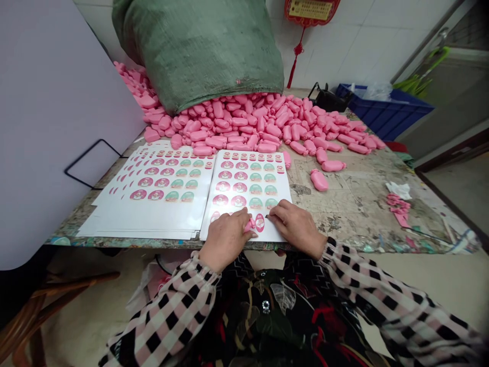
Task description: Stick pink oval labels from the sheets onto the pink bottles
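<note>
Two hands work at the near edge of a paint-stained table. My left hand pinches a small pink piece, perhaps a label or a bit of soap, against a white sheet of printed oval stickers. My right hand rests its fingertips on that sheet, beside a single pink oval sticker. Beyond the sheet lies a large heap of pink sausage-shaped soap bars, spilling from a green woven sack. A few loose bars lie nearer, on the tabletop.
A stack of similar sticker sheets lies to the left, against an upright white board. A blue plastic crate stands behind the table at right. Pink scraps and crumpled white paper lie on the right.
</note>
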{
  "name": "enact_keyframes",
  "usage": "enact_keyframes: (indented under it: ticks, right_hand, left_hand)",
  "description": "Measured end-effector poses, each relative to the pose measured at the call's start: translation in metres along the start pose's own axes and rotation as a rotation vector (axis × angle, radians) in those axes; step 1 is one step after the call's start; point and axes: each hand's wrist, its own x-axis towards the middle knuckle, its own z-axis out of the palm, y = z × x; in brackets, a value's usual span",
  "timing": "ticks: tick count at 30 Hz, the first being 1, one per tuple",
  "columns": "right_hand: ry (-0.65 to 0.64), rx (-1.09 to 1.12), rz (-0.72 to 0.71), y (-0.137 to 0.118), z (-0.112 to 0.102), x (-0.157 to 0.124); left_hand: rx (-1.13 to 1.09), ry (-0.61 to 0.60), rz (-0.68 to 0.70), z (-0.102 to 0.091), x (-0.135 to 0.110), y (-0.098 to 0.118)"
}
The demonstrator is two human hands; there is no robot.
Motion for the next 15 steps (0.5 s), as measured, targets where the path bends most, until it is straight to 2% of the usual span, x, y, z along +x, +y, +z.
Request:
enact_keyframes:
  ticks: [7,15]
  right_hand:
    - [-0.003,-0.079,-0.076,0.003,-0.002,0.005]
    - [-0.05,0.156,-0.063,0.01,0.001,0.002]
  left_hand:
    - [0.009,-0.009,-0.003,-0.001,0.0,0.002]
    - [0.019,0.004,0.011,-0.002,0.0,0.002]
